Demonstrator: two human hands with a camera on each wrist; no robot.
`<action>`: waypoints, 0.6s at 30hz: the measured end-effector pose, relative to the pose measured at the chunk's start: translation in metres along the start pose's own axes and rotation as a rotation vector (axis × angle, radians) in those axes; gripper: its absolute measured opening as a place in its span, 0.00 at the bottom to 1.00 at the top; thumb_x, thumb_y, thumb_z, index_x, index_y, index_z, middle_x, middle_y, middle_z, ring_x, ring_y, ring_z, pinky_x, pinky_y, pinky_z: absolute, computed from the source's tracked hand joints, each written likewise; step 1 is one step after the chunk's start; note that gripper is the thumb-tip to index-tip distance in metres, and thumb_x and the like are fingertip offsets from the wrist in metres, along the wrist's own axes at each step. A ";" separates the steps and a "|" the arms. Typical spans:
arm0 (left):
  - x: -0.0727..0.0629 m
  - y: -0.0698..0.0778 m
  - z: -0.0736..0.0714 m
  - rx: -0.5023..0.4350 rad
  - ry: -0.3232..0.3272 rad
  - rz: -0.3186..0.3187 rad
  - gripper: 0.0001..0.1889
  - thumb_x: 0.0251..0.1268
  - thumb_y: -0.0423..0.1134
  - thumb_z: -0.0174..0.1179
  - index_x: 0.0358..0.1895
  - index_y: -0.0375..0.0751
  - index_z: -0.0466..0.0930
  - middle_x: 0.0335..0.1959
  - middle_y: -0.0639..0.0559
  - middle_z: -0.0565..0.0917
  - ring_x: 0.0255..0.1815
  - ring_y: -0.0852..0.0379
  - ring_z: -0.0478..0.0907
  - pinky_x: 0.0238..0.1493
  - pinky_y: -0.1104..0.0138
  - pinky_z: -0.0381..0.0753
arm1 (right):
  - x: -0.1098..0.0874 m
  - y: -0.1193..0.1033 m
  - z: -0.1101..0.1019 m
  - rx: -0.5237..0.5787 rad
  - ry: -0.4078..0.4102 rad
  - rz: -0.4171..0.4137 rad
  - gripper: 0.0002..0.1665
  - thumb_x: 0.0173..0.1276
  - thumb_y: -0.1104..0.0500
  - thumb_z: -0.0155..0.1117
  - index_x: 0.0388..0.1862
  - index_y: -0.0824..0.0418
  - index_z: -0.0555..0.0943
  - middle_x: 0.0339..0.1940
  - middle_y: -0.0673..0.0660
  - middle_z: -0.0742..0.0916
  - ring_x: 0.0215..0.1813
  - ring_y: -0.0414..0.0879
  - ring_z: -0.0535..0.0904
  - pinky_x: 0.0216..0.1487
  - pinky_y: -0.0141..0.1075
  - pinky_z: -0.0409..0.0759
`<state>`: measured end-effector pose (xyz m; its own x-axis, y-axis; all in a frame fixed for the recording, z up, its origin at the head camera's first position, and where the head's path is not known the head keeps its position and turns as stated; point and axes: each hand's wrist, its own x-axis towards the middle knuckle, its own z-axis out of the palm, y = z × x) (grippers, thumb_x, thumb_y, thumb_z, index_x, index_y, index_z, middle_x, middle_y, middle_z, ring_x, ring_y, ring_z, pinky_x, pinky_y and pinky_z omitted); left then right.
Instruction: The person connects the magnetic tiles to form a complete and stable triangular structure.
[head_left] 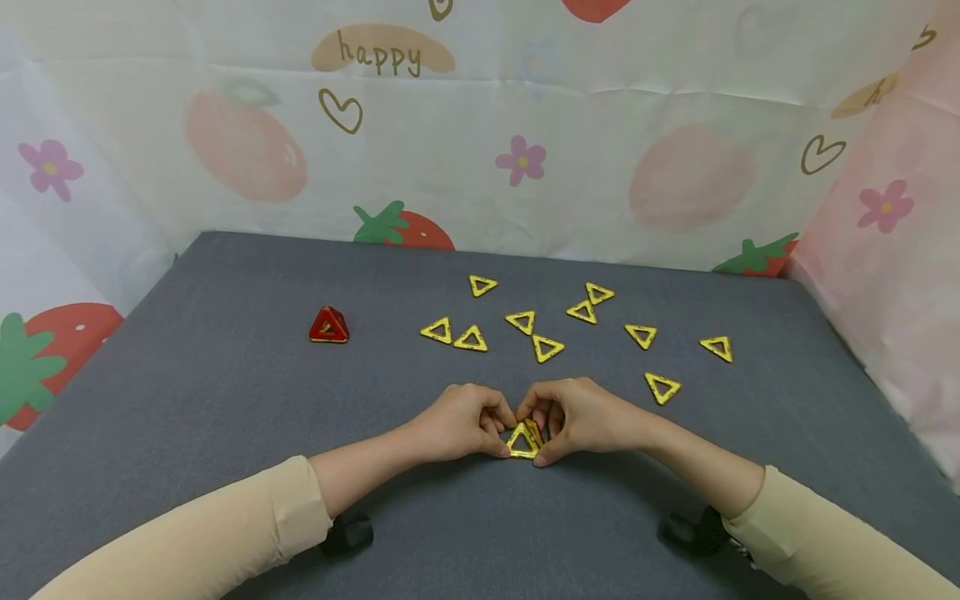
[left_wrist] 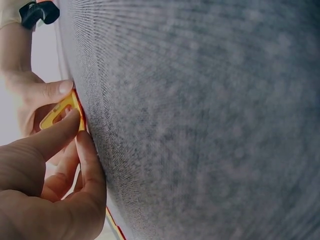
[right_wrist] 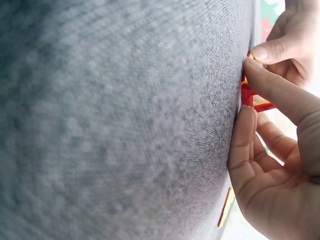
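Both hands meet over a small group of hollow triangle tiles [head_left: 522, 443] at the near middle of the table, yellow outside, with at least two leaning together. My left hand [head_left: 471, 422] pinches the left side of it, thumb low by the table. On the other side, my right hand [head_left: 587, 419] grips the leaning tile between thumb and fingers. Up close in the left wrist view, a yellow tile [left_wrist: 61, 109] stands tilted between the fingertips. Red tile edges [right_wrist: 247, 94] show between the fingers in the right wrist view. The far faces are hidden by the fingers.
Several flat yellow triangle tiles [head_left: 471, 339] lie scattered beyond the hands, some touching, with one tile [head_left: 662, 388] close beyond the right forearm. A finished-looking red pyramid [head_left: 328, 326] stands at the left on the grey table [head_left: 225, 383]. A printed curtain [head_left: 585, 108] borders the table's back.
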<state>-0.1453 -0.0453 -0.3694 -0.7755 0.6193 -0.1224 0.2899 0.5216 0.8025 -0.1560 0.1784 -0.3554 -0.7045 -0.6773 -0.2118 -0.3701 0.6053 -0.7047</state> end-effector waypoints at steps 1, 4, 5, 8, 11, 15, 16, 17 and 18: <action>0.000 0.000 0.000 0.000 0.000 0.002 0.13 0.53 0.33 0.73 0.43 0.38 0.85 0.36 0.46 0.88 0.29 0.65 0.83 0.32 0.75 0.79 | 0.000 0.000 0.000 -0.002 0.000 0.000 0.25 0.51 0.55 0.81 0.48 0.50 0.82 0.33 0.49 0.84 0.32 0.40 0.79 0.31 0.31 0.79; 0.000 0.001 -0.002 -0.002 0.001 0.013 0.12 0.53 0.33 0.73 0.42 0.37 0.85 0.36 0.46 0.88 0.31 0.65 0.83 0.32 0.76 0.80 | 0.000 0.000 0.000 -0.003 0.000 0.001 0.25 0.51 0.55 0.81 0.48 0.50 0.81 0.33 0.49 0.84 0.31 0.39 0.79 0.31 0.31 0.79; 0.000 0.001 -0.002 0.000 0.002 0.016 0.12 0.53 0.33 0.73 0.42 0.37 0.85 0.36 0.46 0.88 0.31 0.65 0.83 0.33 0.76 0.80 | 0.000 0.000 0.000 -0.003 0.001 0.002 0.25 0.51 0.55 0.81 0.48 0.50 0.81 0.33 0.49 0.84 0.31 0.39 0.79 0.31 0.31 0.79; 0.001 0.003 -0.006 0.007 0.011 0.017 0.12 0.54 0.33 0.73 0.42 0.37 0.85 0.36 0.46 0.87 0.32 0.65 0.82 0.33 0.76 0.80 | 0.000 0.000 0.000 -0.004 0.001 0.006 0.26 0.51 0.55 0.81 0.49 0.50 0.81 0.33 0.49 0.84 0.31 0.39 0.79 0.31 0.31 0.79; 0.002 0.005 -0.013 0.012 0.031 0.008 0.12 0.55 0.33 0.72 0.43 0.37 0.84 0.37 0.46 0.87 0.32 0.65 0.82 0.32 0.75 0.79 | 0.000 0.000 0.000 -0.002 0.001 0.010 0.25 0.51 0.54 0.81 0.49 0.50 0.81 0.33 0.49 0.83 0.31 0.39 0.79 0.31 0.31 0.79; 0.006 0.002 -0.024 0.014 0.084 -0.011 0.13 0.57 0.33 0.71 0.45 0.37 0.84 0.40 0.45 0.86 0.32 0.63 0.82 0.31 0.73 0.80 | 0.000 0.000 0.000 0.002 -0.001 0.011 0.25 0.52 0.54 0.81 0.48 0.50 0.81 0.33 0.50 0.83 0.31 0.39 0.79 0.31 0.31 0.79; 0.008 0.001 -0.027 0.018 0.102 -0.014 0.13 0.57 0.32 0.70 0.46 0.37 0.84 0.41 0.44 0.86 0.32 0.63 0.82 0.31 0.73 0.80 | 0.000 0.000 0.000 0.005 -0.001 0.011 0.25 0.52 0.54 0.81 0.48 0.50 0.81 0.33 0.50 0.83 0.31 0.39 0.79 0.31 0.31 0.79; 0.010 -0.001 -0.030 0.023 0.119 -0.018 0.13 0.58 0.32 0.70 0.46 0.38 0.84 0.41 0.44 0.86 0.33 0.62 0.82 0.31 0.73 0.80 | 0.000 0.000 0.000 0.006 -0.001 0.009 0.25 0.52 0.54 0.81 0.48 0.50 0.81 0.33 0.50 0.83 0.31 0.39 0.79 0.31 0.31 0.79; 0.013 -0.002 -0.033 0.034 0.138 -0.016 0.13 0.58 0.32 0.70 0.47 0.37 0.84 0.41 0.44 0.86 0.33 0.61 0.83 0.31 0.72 0.80 | 0.000 0.000 0.000 0.008 -0.001 0.008 0.25 0.52 0.54 0.81 0.48 0.50 0.81 0.33 0.50 0.83 0.31 0.39 0.79 0.31 0.31 0.79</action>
<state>-0.1741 -0.0577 -0.3536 -0.8490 0.5259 -0.0516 0.2943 0.5517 0.7804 -0.1563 0.1788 -0.3556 -0.7065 -0.6733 -0.2179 -0.3601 0.6071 -0.7084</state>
